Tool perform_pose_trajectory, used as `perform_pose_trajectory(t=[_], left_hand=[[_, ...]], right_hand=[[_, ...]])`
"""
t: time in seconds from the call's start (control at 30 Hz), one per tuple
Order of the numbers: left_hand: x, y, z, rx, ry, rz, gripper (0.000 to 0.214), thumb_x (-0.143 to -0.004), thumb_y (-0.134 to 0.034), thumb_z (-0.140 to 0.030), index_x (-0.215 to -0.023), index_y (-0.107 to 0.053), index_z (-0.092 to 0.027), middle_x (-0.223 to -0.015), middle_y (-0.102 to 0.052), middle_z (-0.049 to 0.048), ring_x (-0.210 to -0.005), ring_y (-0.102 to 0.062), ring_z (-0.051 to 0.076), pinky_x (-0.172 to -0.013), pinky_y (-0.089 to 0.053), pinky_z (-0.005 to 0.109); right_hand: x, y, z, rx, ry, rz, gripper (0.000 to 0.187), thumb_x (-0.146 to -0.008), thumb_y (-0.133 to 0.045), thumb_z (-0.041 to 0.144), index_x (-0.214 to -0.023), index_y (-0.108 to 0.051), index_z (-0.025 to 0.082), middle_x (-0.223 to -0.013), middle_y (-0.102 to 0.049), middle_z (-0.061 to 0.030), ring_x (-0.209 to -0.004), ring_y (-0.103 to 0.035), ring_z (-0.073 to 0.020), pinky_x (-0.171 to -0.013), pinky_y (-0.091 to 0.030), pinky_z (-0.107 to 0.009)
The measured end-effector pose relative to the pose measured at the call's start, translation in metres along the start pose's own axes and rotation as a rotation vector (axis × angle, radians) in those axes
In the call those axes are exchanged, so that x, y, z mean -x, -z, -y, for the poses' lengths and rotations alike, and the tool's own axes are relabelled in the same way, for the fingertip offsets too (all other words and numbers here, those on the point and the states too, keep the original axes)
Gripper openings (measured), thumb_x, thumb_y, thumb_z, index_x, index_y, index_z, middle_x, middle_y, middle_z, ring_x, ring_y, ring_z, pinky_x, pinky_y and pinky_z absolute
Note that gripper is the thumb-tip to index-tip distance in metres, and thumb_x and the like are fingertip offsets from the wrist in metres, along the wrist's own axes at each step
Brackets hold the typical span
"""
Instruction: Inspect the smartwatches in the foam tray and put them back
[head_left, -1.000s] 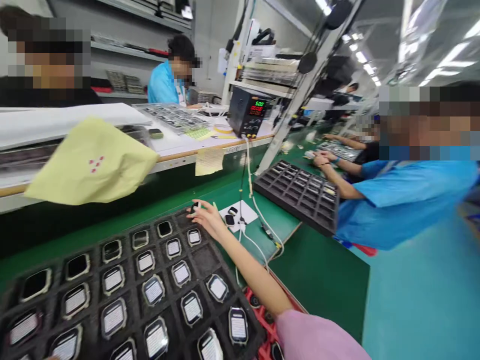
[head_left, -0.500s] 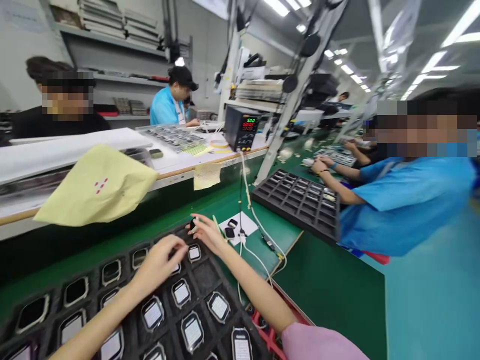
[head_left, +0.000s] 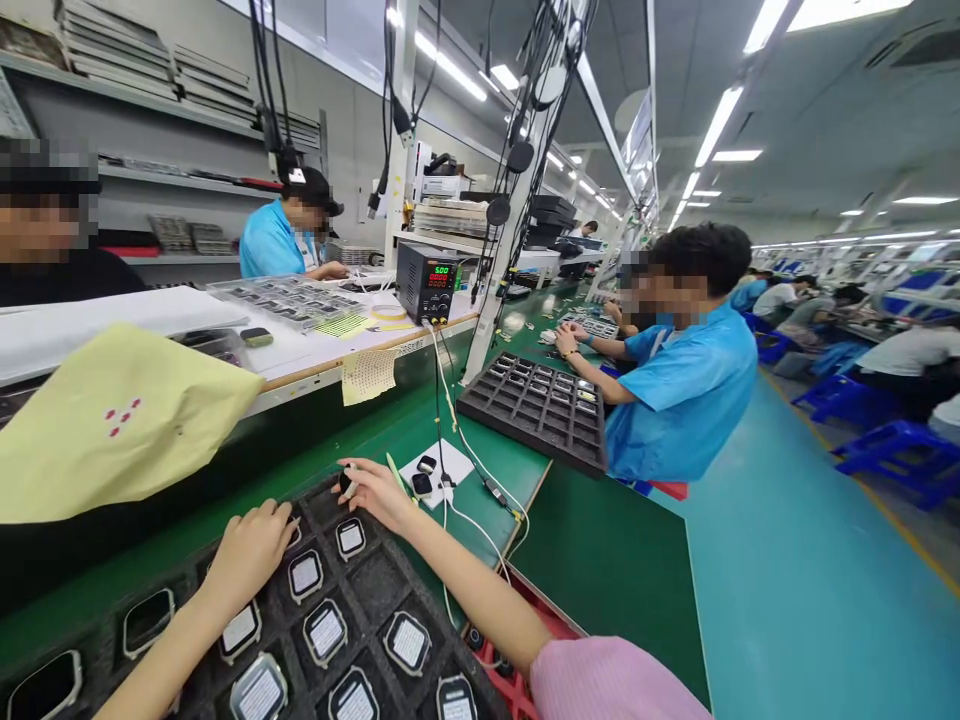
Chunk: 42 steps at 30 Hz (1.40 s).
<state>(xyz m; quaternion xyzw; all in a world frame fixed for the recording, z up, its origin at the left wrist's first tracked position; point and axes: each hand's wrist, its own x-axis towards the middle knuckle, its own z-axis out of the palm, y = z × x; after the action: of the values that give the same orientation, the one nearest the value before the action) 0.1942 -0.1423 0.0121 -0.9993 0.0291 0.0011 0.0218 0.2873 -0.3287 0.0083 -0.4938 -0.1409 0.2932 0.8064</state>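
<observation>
My left hand (head_left: 251, 552) is over the back row of a black foam tray (head_left: 379, 580). Its fingers curl down beside a smartwatch (head_left: 295, 538) that shows only in part; what they grip, if anything, is hidden. At the tray's far corner, my right hand (head_left: 379, 495) pinches a small dark, rounded piece (head_left: 346, 482), seen nearly edge-on, with its other fingers spread. Below it a smartwatch (head_left: 350, 538) with a white label sits in its slot. Several more watches, such as one with a silver case (head_left: 409, 643), lie face up in the compartments.
A white sheet (head_left: 457, 462) with small dark pieces and cables lies on the green bench. Beyond stand another black tray (head_left: 525, 400) and a power supply (head_left: 424, 285). A yellow sheet (head_left: 135, 420) overhangs the shelf at left. Co-workers sit at left and right.
The view has swung right, so the surroundings sit further left. My left hand has moved left along the back row, its fingers lower at the tray. My right hand still holds the dark piece.
</observation>
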Motion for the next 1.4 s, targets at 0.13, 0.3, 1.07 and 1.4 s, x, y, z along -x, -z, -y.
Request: perform_pose_trajectory(t=[0.13,0.3,1.07,1.4], left_hand=[[-0.001,-0.004,0.005,0.006,-0.008,0.01,0.036,-0.094,-0.023,-0.026,-0.101,-0.057,-0.015,-0.094,-0.06,0.0124,-0.088,-0.062,0.026,-0.071,-0.044,0.036],[0.0,-0.006,0.01,0.059,-0.047,0.017,0.035,-0.093,-0.025,-0.03,-0.103,-0.055,-0.015,-0.094,-0.059,0.0119,-0.089,-0.061,0.026,-0.073,-0.044,0.036],[-0.007,-0.027,0.024,0.83,0.016,-0.096,0.033,-0.075,-0.053,-0.053,-0.082,-0.052,-0.022,-0.083,-0.061,0.0021,-0.066,-0.056,0.017,-0.066,-0.046,0.03],[0.002,-0.031,0.036,1.21,-0.033,0.01,0.041,-0.075,-0.059,-0.052,-0.1,-0.058,-0.02,-0.089,-0.064,0.0023,-0.064,-0.054,0.015,-0.066,-0.044,0.028]], right_hand=[[-0.001,0.002,0.001,0.01,-0.008,0.008,0.053,-0.07,-0.078,0.037,-0.111,-0.059,0.01,-0.076,-0.067,-0.0084,-0.06,-0.064,-0.0168,-0.049,-0.045,-0.02],[-0.001,0.002,0.0,0.009,-0.009,0.002,0.05,-0.071,-0.077,0.035,-0.111,-0.059,0.01,-0.076,-0.067,-0.0086,-0.06,-0.064,-0.0165,-0.048,-0.045,-0.019],[-0.003,0.004,-0.003,0.043,0.021,0.022,0.056,-0.067,-0.078,0.038,-0.11,-0.057,0.01,-0.074,-0.066,-0.0076,-0.059,-0.063,-0.016,-0.046,-0.046,-0.018],[-0.002,0.005,-0.003,0.054,0.017,0.022,0.058,-0.065,-0.079,0.04,-0.11,-0.058,0.01,-0.074,-0.066,-0.0072,-0.058,-0.063,-0.0158,-0.047,-0.046,-0.019]])
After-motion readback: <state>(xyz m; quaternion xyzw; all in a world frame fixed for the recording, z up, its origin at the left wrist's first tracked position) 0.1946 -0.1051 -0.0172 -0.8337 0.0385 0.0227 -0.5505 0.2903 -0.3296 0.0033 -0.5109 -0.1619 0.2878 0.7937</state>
